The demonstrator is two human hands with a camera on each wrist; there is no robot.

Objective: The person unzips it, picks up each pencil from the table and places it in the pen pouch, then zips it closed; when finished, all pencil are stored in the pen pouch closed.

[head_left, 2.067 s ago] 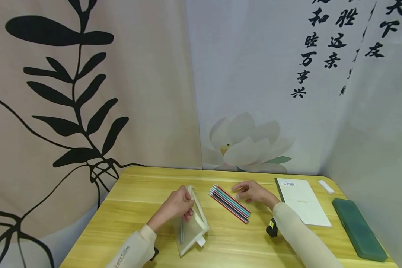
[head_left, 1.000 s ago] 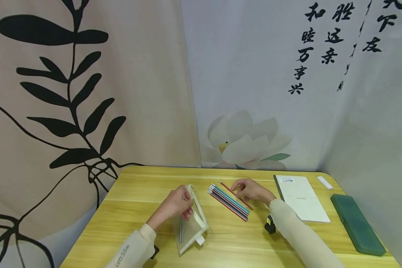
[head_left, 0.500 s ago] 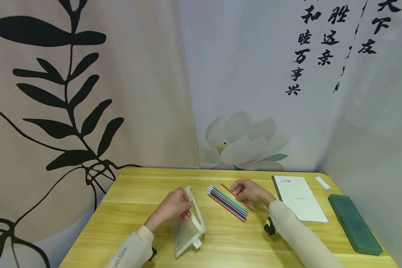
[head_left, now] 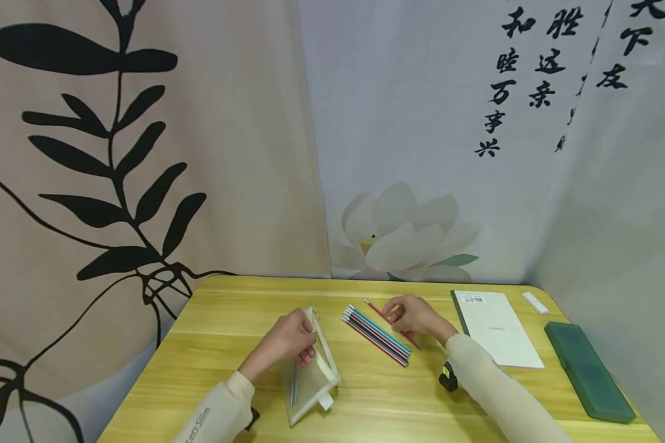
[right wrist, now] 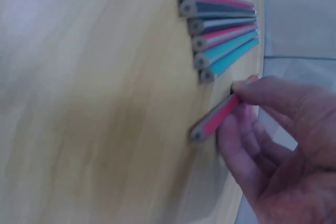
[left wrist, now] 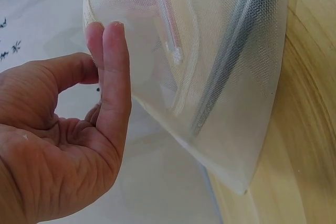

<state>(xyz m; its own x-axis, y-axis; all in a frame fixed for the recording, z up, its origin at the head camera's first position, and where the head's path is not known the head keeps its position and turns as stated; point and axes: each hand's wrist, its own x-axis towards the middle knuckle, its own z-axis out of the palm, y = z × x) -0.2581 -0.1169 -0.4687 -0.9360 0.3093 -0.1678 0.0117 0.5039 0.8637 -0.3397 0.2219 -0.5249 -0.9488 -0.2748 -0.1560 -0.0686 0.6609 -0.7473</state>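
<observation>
My left hand [head_left: 292,337] pinches the upper edge of a cream mesh pouch [head_left: 313,384], which stands tilted on the table. A long dark object [left wrist: 231,56] shows through its mesh in the left wrist view; its kind is unclear. My right hand [head_left: 415,317] holds a red-striped pencil [right wrist: 218,118] between thumb and fingers, low over or on the table. Left of that pencil, several pencils [head_left: 375,335] in red, black and teal lie side by side in a slanted row, their unsharpened ends visible in the right wrist view.
A white notebook [head_left: 499,329] with a dark spine lies right of my right hand. Beyond it are a small white block [head_left: 535,303] and a green case [head_left: 590,372] by the right edge of the wooden table [head_left: 199,369]. Printed curtains [head_left: 255,154] hang behind.
The red-striped pencil has come away from the right side of the row, and my right hand now holds it. My left hand keeps its grip on the pouch in nearly the same place.
</observation>
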